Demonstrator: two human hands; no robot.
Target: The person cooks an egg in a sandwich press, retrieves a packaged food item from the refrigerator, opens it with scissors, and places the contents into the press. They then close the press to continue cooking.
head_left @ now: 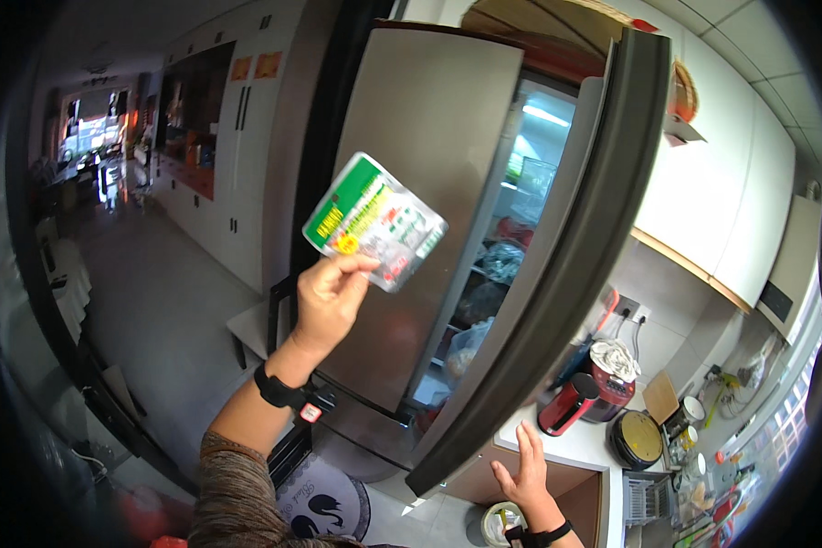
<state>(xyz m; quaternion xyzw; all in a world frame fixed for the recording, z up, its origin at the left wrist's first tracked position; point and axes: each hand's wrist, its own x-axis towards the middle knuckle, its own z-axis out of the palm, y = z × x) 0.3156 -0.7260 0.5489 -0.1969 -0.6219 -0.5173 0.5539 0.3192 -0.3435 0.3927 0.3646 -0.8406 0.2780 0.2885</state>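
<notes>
Pinched by one edge between thumb and fingers, a flat green and silver plastic food packet [377, 222] is held up in my left hand [332, 294]. The packet bears writing and sits in front of the closed grey door [431, 123] of a refrigerator. To the right, another refrigerator door [589, 226] stands ajar, seen nearly edge-on. Through the gap show lit shelves with several plastic bags [503, 260]. My right hand [524, 469] is low on the right, near that door's lower end, with fingers apart and nothing in it.
A red electric kettle [567, 404], a multicooker [609, 387] with a cloth on top and a round electric pan [636, 438] stand on the white counter [520, 428]. Below are a waste bin [496, 524] and a round mat [342, 490]. A chair [253, 325] stands left.
</notes>
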